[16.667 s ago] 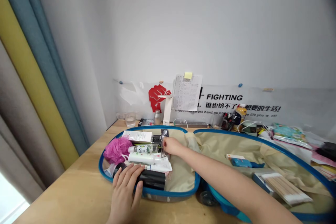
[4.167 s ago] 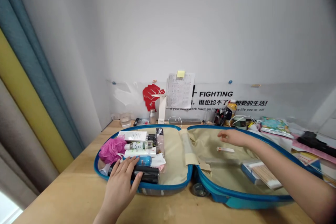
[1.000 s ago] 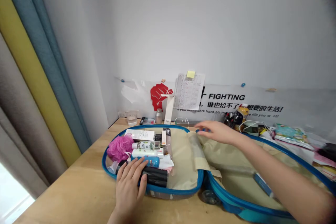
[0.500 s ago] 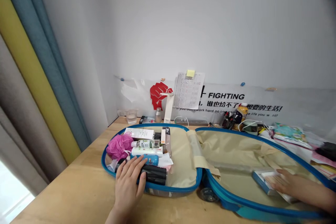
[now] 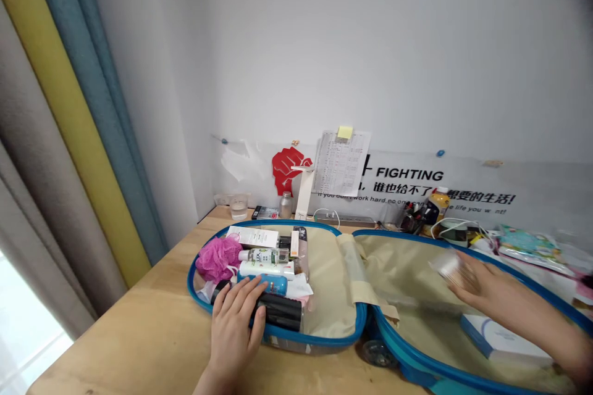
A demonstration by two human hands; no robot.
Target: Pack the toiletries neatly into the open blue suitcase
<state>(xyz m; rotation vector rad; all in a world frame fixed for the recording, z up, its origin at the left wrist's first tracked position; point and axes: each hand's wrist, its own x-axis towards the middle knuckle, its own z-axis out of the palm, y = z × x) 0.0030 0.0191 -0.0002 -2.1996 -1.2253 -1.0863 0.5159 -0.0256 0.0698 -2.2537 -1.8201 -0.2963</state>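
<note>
An open suitcase with a blue rim (image 5: 319, 340) lies on the desk, its beige lining showing. My left hand (image 5: 234, 327) lies over a black cylindrical roll (image 5: 280, 312) in the left half, fingers wrapped across it. Around the roll are a pink bath puff (image 5: 217, 258), a LUX bottle (image 5: 264, 255), a white tube (image 5: 266, 268), a blue bottle (image 5: 273, 284) and a white carton (image 5: 252, 236). In the right half, my right hand (image 5: 477, 281) grips a small clear packet (image 5: 445, 265). Below it lies a white and blue box (image 5: 504, 340).
The suitcase fills much of the wooden desk (image 5: 139, 333), with bare wood in front and left. Behind it stand a drinking glass (image 5: 239, 206), a white lamp (image 5: 302, 192) and a juice bottle (image 5: 437, 207). Packets and cables lie at the right. Curtains hang at the left.
My right hand has lifted away from the box at the lower right, now holding the clear packet above the lining. My left hand stays on the black roll. The view has shifted slightly.
</note>
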